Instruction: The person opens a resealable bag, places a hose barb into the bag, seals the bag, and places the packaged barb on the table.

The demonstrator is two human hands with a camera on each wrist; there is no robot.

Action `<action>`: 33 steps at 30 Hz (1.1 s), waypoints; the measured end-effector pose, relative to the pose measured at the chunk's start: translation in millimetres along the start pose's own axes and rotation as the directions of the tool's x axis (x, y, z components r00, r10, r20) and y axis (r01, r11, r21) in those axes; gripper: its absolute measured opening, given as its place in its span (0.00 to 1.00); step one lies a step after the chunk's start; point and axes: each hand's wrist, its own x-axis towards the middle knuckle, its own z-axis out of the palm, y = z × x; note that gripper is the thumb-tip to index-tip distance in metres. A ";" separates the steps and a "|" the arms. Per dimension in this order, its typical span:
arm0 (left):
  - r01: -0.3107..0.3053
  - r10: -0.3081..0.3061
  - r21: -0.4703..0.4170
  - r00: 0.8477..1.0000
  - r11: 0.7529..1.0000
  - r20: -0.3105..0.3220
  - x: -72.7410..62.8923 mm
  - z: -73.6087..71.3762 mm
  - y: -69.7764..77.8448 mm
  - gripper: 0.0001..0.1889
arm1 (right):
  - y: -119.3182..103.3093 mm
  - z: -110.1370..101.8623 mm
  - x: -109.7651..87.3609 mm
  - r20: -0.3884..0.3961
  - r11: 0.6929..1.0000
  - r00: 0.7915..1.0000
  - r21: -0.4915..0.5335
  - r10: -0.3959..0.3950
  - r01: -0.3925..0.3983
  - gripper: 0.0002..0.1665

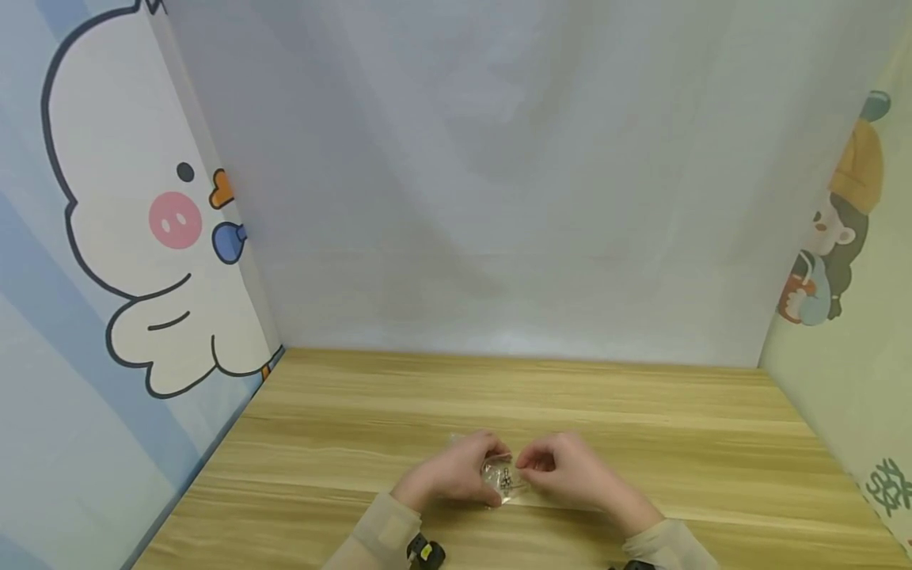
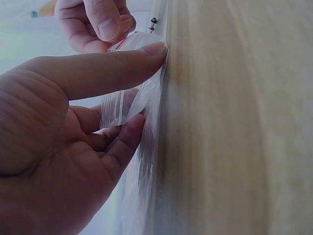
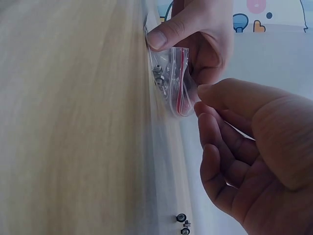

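Note:
My left hand (image 1: 463,473) grips a small clear zip-lock bag (image 3: 172,73) with a red line along its seal, the thumb (image 2: 122,68) across one side and fingers behind. Small dark and silver hardware pieces (image 3: 159,74), like screws, show inside. The bag's mouth faces my right hand (image 1: 570,473), whose thumb and forefinger pinch together at its edge. Anything smaller between those fingertips is hidden. A few small black and silver pieces (image 3: 182,218) lie on the table below my right hand.
The wood-grain table (image 1: 342,412) runs back to a pale grey curtain-like wall (image 1: 499,198). A blue panel with a white cartoon figure (image 1: 107,158) stands at left, a pale yellow-green panel (image 1: 841,380) at right. Clear plastic (image 2: 139,196) lies by the left hand.

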 end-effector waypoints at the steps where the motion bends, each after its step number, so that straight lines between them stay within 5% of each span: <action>1: 0.001 -0.001 -0.001 1.000 1.000 -0.001 0.0 0.0 -0.1 0.34 | -0.1 0.3 0.2 -0.001 1.000 1.000 -0.001 -0.002 0.002 0.03; 33: 0.010 -0.010 -0.010 1.000 1.000 -0.001 0.1 -0.6 0.9 0.34 | 1.8 -4.3 -0.2 0.001 0.999 1.000 0.042 0.014 -0.014 0.02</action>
